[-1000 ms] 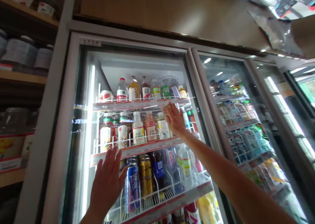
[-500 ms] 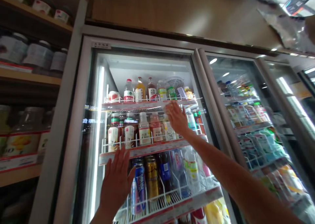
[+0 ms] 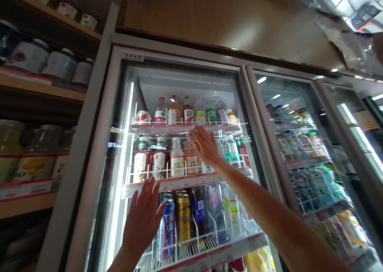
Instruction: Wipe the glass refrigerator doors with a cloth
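A glass-door drinks fridge (image 3: 116,116) fills the middle of the view, its shelves packed with bottles (image 3: 177,160) and cans (image 3: 183,218). My left hand (image 3: 143,219) lies flat and open against the glass at the lower left, level with the can shelf. My right hand (image 3: 204,145) is spread flat on the same glass higher up, over the middle bottle shelf, with my forearm reaching in from the lower right. Neither hand holds anything.
A second fridge door (image 3: 299,152) adjoins on the right, with more doors beyond. Wooden shelves (image 3: 38,88) with jars and tubs stand on the left. A wood panel (image 3: 227,20) runs above the fridges.
My right hand has slid leftward across the glass. My left hand stays flat near the same cans. The view has shifted so the fridge sits further right in frame.
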The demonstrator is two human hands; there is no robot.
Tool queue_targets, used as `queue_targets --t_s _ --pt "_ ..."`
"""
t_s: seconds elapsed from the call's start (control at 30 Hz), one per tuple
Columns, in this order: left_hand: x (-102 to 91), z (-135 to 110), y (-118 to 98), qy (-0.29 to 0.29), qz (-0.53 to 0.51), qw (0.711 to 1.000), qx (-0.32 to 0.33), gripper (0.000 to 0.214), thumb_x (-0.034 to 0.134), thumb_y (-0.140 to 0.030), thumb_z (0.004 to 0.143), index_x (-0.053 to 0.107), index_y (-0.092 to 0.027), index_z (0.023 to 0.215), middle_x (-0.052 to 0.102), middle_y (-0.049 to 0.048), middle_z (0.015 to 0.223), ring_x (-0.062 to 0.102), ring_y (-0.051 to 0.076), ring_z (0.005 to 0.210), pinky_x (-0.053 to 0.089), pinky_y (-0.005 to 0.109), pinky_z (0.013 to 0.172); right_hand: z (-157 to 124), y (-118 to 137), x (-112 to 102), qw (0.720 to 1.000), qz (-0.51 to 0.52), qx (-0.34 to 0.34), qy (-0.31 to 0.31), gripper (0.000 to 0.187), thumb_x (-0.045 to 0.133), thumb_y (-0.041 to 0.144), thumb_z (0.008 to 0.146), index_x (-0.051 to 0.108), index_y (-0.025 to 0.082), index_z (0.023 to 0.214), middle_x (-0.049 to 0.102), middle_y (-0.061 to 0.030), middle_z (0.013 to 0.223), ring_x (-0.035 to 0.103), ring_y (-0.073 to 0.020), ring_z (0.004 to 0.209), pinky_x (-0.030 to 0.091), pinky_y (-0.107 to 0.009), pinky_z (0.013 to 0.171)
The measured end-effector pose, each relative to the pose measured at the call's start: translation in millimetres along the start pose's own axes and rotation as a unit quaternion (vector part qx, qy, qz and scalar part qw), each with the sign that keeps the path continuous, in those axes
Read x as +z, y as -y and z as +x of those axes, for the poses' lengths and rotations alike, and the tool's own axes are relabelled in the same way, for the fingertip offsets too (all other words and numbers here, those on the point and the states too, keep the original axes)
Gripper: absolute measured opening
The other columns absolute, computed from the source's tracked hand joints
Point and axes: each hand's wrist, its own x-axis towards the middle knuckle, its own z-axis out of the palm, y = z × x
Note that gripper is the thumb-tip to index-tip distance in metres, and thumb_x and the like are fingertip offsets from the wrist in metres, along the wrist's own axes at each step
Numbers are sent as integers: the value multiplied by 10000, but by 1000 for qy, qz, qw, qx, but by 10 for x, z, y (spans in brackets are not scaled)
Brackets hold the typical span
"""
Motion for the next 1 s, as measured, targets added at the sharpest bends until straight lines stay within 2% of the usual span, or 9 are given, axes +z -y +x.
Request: queue_targets --t_s 0.07,0.17,0.37,0.57,0.67,0.77,0.87,0.93,1.0 --pt "-1 -7 -3 5 4 1000 1 615 370 -367 903 175 -128 1436 325 144 1450 213 244 1380 194 431 1109 -11 -375 -75 987 -10 159 -25 443 376 247 906 387 249 1349 305 -62 1477 249 -240 1366 234 -549 1070" --pt "-5 -6 -13 7 2 1000 -3 613 373 -364 903 180 -128 1435 331 144 1447 213 243 1380 195 432 1109 -46 -529 -95 970 -21 239 -52 457 327 229 909 374 194 1362 279 -117 1481 253 -278 1360 247 -577 1044" --pt "20 -10 2 5 -34 999 -14 608 382 -370 901 184 -159 1436 305 128 1463 210 245 1381 187 449 1112 -531 -245 5 999 -16 -49 9 441 375 258 901 398 296 1339 245 -15 1505 195 -196 1386 186 -463 1106" --pt "15 -20 -4 17 -27 999 -21 623 402 -348 897 161 -160 1439 297 125 1466 208 241 1381 194 454 1110 -764 -1031 -78 953 -33 281 -106 453 293 272 909 437 133 1316 364 -179 1421 301 -302 1329 262 -573 1016" --pt "0 -6 -12 18 -33 999 -22 624 404 -349 896 157 -172 1441 280 117 1475 211 240 1380 193 451 1112 -741 -730 -17 969 -22 220 -114 460 261 250 910 418 136 1327 338 -171 1437 260 -287 1349 244 -573 1028" --pt "1 4 -3 16 -52 998 -21 615 388 -345 900 144 -187 1443 244 104 1489 201 241 1383 189 457 1113 -836 -93 50 995 -11 79 -55 412 367 263 892 455 303 1293 315 0 1474 228 -166 1371 210 -405 1106" --pt "11 2 12 11 -56 998 -18 618 395 -340 898 145 -192 1443 237 102 1491 199 242 1383 189 455 1116 -1037 143 38 997 3 -79 13 409 414 287 893 451 305 1299 260 -8 1499 188 -180 1387 153 -414 1123" --pt "12 -7 15 12 -51 998 -20 626 407 -343 894 150 -185 1443 253 110 1484 206 243 1381 190 450 1117 -1164 -37 -1 999 -6 -37 1 401 378 274 909 449 286 1304 294 -36 1484 212 -191 1380 161 -446 1112" --pt "8 -16 12 18 -44 999 -22 634 414 -350 892 150 -180 1443 272 117 1475 211 245 1379 189 450 1118 -1239 -297 -11 994 -21 99 -50 417 327 257 920 435 237 1322 330 -90 1461 244 -214 1369 198 -482 1086"
